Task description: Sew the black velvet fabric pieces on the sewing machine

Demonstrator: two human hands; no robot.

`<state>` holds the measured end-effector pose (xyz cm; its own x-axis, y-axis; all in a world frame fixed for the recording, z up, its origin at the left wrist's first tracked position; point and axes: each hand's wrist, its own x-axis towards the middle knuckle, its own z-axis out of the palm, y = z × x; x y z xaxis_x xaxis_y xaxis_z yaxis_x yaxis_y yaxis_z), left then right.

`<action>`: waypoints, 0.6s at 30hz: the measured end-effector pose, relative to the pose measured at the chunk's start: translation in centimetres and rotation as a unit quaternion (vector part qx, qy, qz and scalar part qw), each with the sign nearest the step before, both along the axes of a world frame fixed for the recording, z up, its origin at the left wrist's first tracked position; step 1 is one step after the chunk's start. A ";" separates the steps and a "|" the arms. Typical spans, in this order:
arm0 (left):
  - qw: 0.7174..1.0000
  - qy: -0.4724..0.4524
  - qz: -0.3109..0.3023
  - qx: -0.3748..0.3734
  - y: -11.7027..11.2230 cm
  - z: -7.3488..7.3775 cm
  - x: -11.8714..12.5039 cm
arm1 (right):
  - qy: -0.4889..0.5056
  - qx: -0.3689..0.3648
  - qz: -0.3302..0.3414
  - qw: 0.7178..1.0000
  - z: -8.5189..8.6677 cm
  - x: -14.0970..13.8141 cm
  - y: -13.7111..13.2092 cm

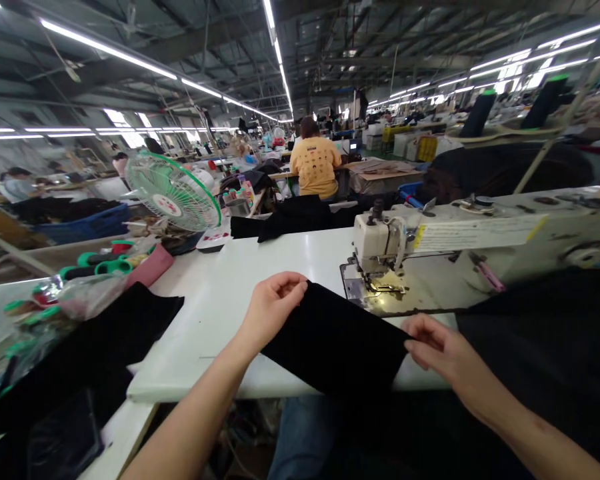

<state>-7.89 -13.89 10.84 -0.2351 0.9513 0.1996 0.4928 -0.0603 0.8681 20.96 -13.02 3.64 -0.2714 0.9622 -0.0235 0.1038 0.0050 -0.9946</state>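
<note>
Black, matte cloth is stretched between two bare hands: a roughly rectangular black fabric panel [347,340] over the near edge of the smooth, pale green-white table [205,327], on the near side of the cream metal sewing machine [377,243]. The left hand [273,307] pinches its far left corner between thumb and fingers; the right hand [437,347] pinches its right corner the same way. The panel should handle as light, soft and limp, neither fragile nor very slippery, likely to sag unless held by two corners along the far edge, as here.

Counted: one held panel, one sewing machine, one round green-rimmed fan [173,190] at far left, two dark green-topped thread cones [479,115] at far right. The pieces in the crumpled black cloth heap [300,217] beyond the table cannot be counted.
</note>
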 end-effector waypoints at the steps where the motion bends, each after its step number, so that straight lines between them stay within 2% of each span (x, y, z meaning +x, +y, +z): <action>1: 0.998 0.056 -0.006 0.024 0.4 0.9 0.1 | 0.010 -0.016 0.022 1.000 0.0 -0.4 -0.7; 4: 0.973 0.203 -0.075 0.074 2.9 2.8 0.6 | 0.020 -0.064 0.077 0.995 -0.6 -1.6 -2.7; 6: 0.950 0.268 -0.151 0.050 5.5 2.4 1.4 | 0.000 -0.050 0.070 0.996 -1.6 -2.2 -3.7; 8: 0.933 0.294 -0.209 0.000 8.2 0.2 2.6 | -0.042 -0.003 0.037 0.998 -2.9 -2.5 -4.4; 10: 0.925 0.294 -0.237 -0.039 10.5 -3.0 4.0 | -0.094 0.046 0.019 0.994 -4.1 -2.4 -4.6; 13: 0.929 0.271 -0.243 -0.062 12.3 -7.2 5.5 | -0.159 0.116 0.057 0.979 -5.1 -1.8 -4.6; 15: 0.934 0.253 -0.244 -0.069 12.8 -8.7 5.8 | -0.186 0.157 0.093 0.965 -5.2 -1.3 -4.5; 18: 0.938 0.228 -0.252 -0.072 13.0 -9.2 5.6 | -0.203 0.191 0.122 0.953 -5.3 -0.3 -4.2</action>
